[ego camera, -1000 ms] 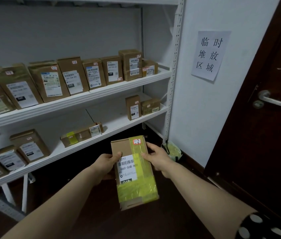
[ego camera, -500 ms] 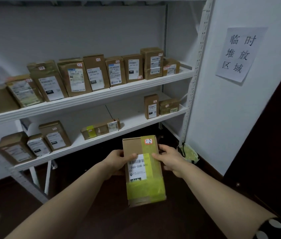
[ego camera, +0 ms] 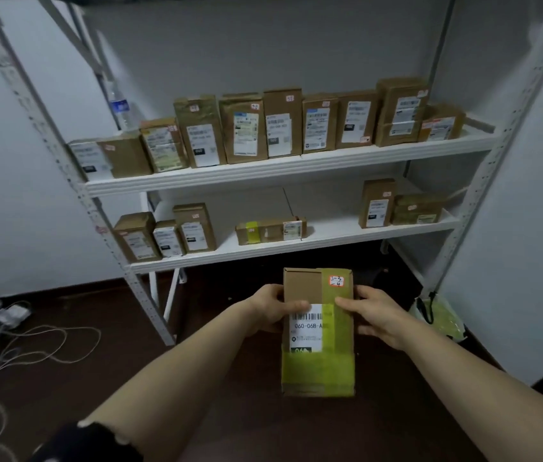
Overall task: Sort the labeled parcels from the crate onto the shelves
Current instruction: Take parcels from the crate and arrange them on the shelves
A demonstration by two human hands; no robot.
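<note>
I hold a brown cardboard parcel [ego camera: 318,331] with green tape, a white barcode label reading 060-06B and a small red-edged sticker at its top right. My left hand [ego camera: 271,310] grips its left side, thumb across the label. My right hand [ego camera: 371,316] grips its right side, thumb on the green tape. The parcel is in front of the white metal shelving, below the edge of the lower shelf [ego camera: 330,240]. The upper shelf [ego camera: 283,165] carries a row of several labeled parcels. The crate is out of view.
The lower shelf holds three parcels [ego camera: 167,236] at the left, a flat parcel [ego camera: 270,230] in the middle and two [ego camera: 400,208] at the right. A water bottle [ego camera: 122,110] stands at the upper shelf's left end. Cables [ego camera: 13,341] lie on the dark floor at left; a green bag [ego camera: 440,318] sits at right.
My view has swung left: the shelving now sits centred, and the door and paper wall sign have left the frame. Both hands still hold the parcel the same way.
</note>
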